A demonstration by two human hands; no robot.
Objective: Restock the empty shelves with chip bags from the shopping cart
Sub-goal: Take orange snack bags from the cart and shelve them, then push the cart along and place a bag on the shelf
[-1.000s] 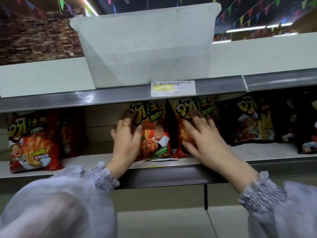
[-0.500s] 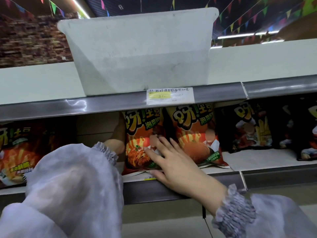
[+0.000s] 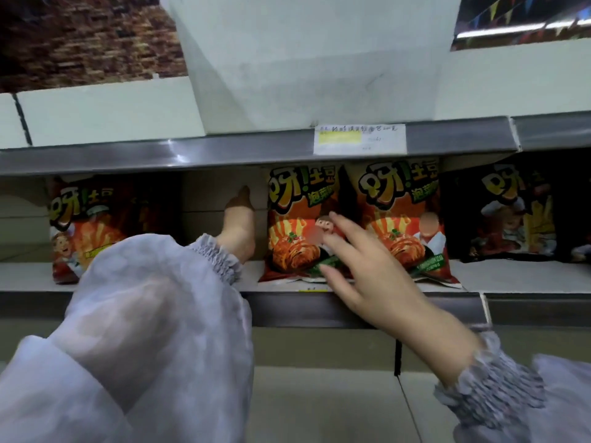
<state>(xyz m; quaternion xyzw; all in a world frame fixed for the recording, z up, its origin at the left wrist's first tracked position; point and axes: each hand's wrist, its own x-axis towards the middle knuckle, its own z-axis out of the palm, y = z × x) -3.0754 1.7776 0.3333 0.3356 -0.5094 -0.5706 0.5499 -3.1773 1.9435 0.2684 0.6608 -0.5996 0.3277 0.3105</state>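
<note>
Bags stand upright on the shelf point(image 3: 511, 278): one red bag point(image 3: 86, 225) at left, a left orange bag point(image 3: 297, 238) and a right orange bag point(image 3: 399, 219) side by side in the middle, and one black bag point(image 3: 508, 219) fully seen at right. The left hand point(image 3: 238, 228) reaches deep between the red and left orange bags. Its fingers are in shadow, so I cannot tell its grip. The right hand point(image 3: 361, 270) is relaxed, its spread fingers point(image 3: 339, 220) touching the left orange bag's front.

open gap beside orange bag point(image 3: 299, 219), left hand point(image 3: 239, 228) inside

left hand point(image 3: 239, 228): fingers lost in shadow
</note>
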